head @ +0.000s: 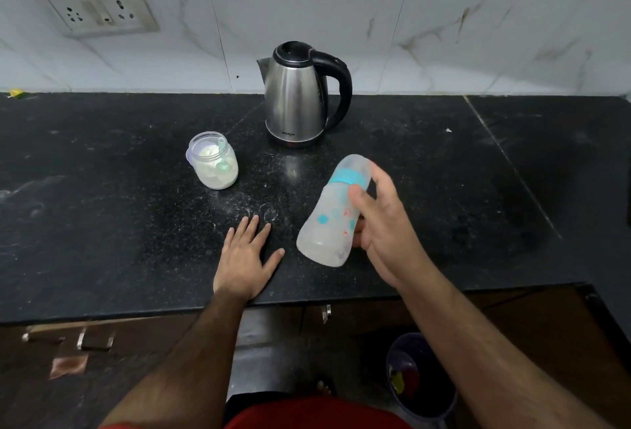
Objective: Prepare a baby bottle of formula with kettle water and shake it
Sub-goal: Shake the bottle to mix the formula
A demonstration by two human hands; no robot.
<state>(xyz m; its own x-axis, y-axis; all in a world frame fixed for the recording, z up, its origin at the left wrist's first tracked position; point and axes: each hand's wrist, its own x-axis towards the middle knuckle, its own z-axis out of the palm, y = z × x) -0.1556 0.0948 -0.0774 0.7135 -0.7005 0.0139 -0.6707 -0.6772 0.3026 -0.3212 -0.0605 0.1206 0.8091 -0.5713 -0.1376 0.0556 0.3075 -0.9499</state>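
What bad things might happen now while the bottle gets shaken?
1. Only the right hand grips the tilted baby bottle; it might slip and drop onto the counter.
2. If the blue collar is loose, milk may spray out.
3. The open formula jar stands nearby with no lid, so a wide swing could tip it.

The black stone desk (102,223) carries a steel kettle (295,100), an open powder jar (213,160) and the flat left hand (244,256).
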